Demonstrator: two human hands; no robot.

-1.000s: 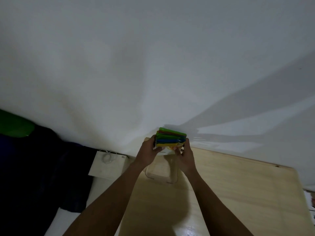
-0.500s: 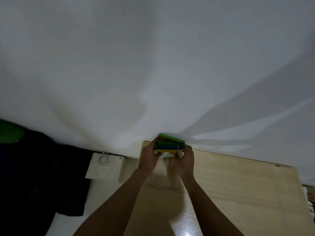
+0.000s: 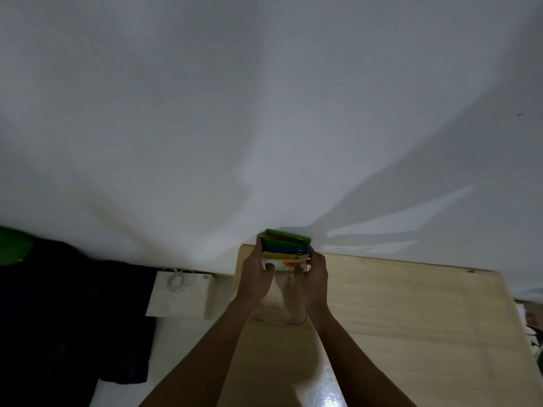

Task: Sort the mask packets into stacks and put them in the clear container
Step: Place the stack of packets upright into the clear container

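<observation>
Mask packets point(image 3: 286, 245), stacked, clamped between left hand point(image 3: 255, 274) and right hand point(image 3: 313, 277); clear container point(image 3: 282, 304) directly below awaits lowering.

Bench point(image 3: 411, 318) was pale wood, glossy near front. Mask packets point(image 3: 286, 245) looked like smooth, shiny plastic. Container point(image 3: 279, 306) was clear plastic. Wall point(image 3: 264, 113) was matt white.

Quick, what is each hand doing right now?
Left hand: closed on the stack of mask packets.
Right hand: closed on the same stack's other side.
</observation>
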